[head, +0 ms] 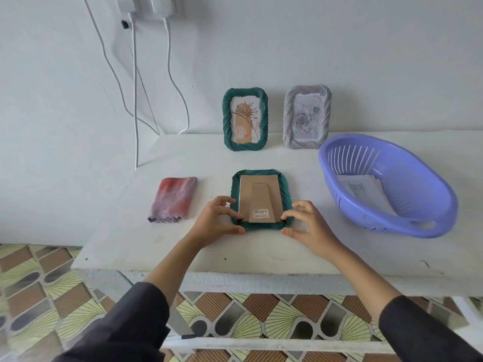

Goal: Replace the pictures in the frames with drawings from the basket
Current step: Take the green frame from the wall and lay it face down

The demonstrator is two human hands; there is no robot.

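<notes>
A green frame (261, 176) lies face down at the middle of the white table (183, 246), its brown cardboard back (257, 194) with a stand and a barcode sticker facing up. My left hand (218, 222) pinches the frame's near left corner. My right hand (307, 226) pinches its near right corner. Against the wall stand a second green frame (245, 118) with a plant picture and a grey frame (307, 116) with a rose picture. The purple basket (392, 218) at the right holds paper drawings (363, 190).
A folded red and purple cloth (173, 199) lies left of the face-down frame. White charger cables (135, 100) hang down the wall at the back left. The table's near edge runs just below my wrists, over a patterned floor.
</notes>
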